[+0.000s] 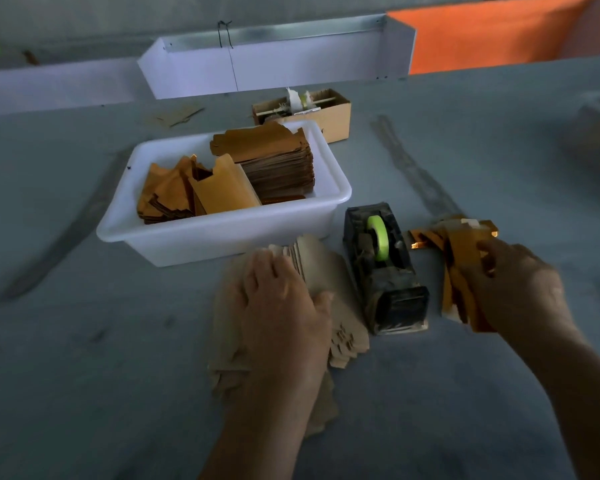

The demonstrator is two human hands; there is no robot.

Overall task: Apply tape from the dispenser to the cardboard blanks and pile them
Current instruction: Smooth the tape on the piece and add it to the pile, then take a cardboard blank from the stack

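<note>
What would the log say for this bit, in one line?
left hand: rests on pale blanks | right hand: holds gold blanks | dispenser: between hands

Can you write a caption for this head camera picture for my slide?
Left hand rests on plain blanks, right hand grips gold blanks, tape dispenser between.

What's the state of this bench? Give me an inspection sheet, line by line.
Surface: grey table, worn streaks.
Job's things: black tape dispenser with green roll; pale cardboard blanks to its left, gold-faced blanks to its right; white tub holding more blanks.
Clutter: small cardboard box of oddments behind the tub; cardboard scraps.
Hands: left hand rests flat on the pale pile; right hand grips the gold-faced blanks, blurred.
Cables: dark wire hanging on the white tray.
Surroundings: white tray, orange panel.
</note>
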